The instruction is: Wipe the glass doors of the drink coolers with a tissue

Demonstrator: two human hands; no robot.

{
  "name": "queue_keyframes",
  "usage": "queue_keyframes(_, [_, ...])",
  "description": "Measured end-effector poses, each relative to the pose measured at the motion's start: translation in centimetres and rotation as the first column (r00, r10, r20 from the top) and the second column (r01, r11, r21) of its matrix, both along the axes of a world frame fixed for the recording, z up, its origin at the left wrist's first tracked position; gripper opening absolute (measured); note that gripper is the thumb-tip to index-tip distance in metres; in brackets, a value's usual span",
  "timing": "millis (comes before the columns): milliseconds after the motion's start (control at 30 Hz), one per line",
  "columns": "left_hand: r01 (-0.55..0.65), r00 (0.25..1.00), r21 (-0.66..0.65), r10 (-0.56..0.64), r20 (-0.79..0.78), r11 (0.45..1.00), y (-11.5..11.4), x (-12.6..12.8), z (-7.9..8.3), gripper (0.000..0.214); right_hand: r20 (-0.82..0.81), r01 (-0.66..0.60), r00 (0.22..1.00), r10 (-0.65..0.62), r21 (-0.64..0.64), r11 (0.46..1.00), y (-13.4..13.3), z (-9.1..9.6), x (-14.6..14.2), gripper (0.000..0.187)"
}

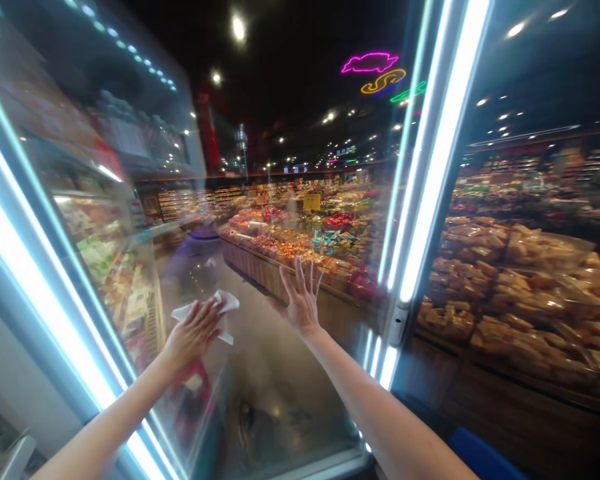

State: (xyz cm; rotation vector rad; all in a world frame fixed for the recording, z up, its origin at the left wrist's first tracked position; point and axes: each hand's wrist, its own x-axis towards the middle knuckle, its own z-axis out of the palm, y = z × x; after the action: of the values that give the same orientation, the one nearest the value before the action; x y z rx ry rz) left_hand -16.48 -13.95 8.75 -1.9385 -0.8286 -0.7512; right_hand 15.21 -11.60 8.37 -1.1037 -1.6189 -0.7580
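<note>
Palms flat on a glass door (273,393), both arms reaching up and away from the camera.

Left grip (194,333): open, fingers loosely spread, not curled round anything. It presses a white cloth (229,301) against the pane. The cloth is crumpled and pokes out past the fingertips on the far side and at the left edge of the hand.

Right grip (303,300): fully open, fingers splayed and pointing up, bare palm on the glass, holding nothing. It sits just right of the cloth, apart from it.

Door: much blur. Bright light strips (433,160) run up its right frame, with a small grey fitting (397,324) low on that frame. A second strip (27,280) runs slantwise along the left edge.

Left, behind glass: shelves (107,247) of packaged goods, too smeared to read.

Centre, in the pane: long store displays (300,237) of bright packets with a yellow sign (311,201) among them. Whether seen through the glass or mirrored in it, cannot tell.

Far up: dark ceiling with spot lamps, and neon signs (371,63) in pink, yellow and green.

Right, beyond the frame: heaps of tan bagged goods (530,267) on wooden stands.

Near right corner: a blue shape (480,457), cut off by the edge.
</note>
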Motion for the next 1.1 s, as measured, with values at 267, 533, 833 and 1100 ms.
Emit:
queue_keyframes(267, [0.013, 1.0, 0.059, -0.012, -0.017, 0.998, 0.7, 5.0, 1.7, 0.077, 0.034, 0.003, 0.999, -0.003, 0.004, 1.0, -0.4, 0.0, 0.1, 0.101])
queue_keyframes(533, [-0.064, 0.969, 0.162, 0.023, 0.245, 0.985, 1.6, 12.3, 5.0, 0.08, -0.14, 0.086, 0.987, -0.084, 0.011, 0.996, 0.5, 1.2, 9.0, 0.093])
queue_keyframes(833, [-0.059, 0.977, 0.173, 0.022, 0.211, 0.983, 2.3, 21.8, 6.3, 0.079, -0.078, 0.051, 0.996, -0.048, 0.035, 0.998, 1.8, -1.0, 14.8, 0.094])
queue_keyframes(1100, [-0.072, 0.99, 0.177, 0.048, 0.135, 0.982, 2.6, 24.9, 5.4, 0.077, -0.079, -0.064, 0.995, 0.065, 0.019, 0.998, 1.8, -1.6, 15.0, 0.09])
